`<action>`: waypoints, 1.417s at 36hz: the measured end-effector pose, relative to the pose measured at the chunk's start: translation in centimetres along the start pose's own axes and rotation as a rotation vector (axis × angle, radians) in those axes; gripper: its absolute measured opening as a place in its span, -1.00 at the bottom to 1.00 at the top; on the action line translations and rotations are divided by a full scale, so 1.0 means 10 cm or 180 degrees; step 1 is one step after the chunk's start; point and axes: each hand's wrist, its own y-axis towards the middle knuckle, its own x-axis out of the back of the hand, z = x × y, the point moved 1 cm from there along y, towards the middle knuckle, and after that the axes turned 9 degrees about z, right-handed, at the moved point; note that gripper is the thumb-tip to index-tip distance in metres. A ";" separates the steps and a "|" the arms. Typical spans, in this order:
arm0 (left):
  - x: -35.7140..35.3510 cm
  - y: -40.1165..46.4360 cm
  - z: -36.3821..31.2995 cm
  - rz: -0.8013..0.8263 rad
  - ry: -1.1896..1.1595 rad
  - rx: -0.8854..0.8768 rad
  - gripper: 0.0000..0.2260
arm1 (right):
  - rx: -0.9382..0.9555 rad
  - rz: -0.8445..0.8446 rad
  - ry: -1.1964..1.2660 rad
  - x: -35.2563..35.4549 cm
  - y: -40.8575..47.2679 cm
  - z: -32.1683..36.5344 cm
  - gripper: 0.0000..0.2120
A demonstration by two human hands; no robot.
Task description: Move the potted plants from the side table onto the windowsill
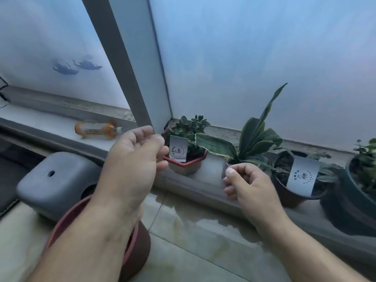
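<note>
Several potted plants stand on the windowsill (212, 162). A red hexagonal pot (186, 162) with a small leafy plant and a white label sits in the corner. To its right grows a long-leaved variegated plant (253, 139), its pot mostly hidden behind my right hand. Further right are a dark brown labelled pot (284, 192) and a large dark pot (343, 202). My left hand (138, 157) hovers just left of the red pot, fingers loosely curled and holding nothing. My right hand (248, 184) is curled into a fist in front of the variegated plant, with nothing visibly held.
An orange bottle (97, 129) lies on the left stretch of sill. A grey plastic stool (55, 180) stands on the floor at left. A red-brown pot (140, 243) sits under my left forearm. The tiled floor (193, 231) is wet below the sill.
</note>
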 end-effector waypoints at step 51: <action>0.05 1.11 0.73 0.0966 0.0983 0.0689 -0.66 | -0.0705 -0.0395 0.0088 -1.33 0.72 0.25 -0.67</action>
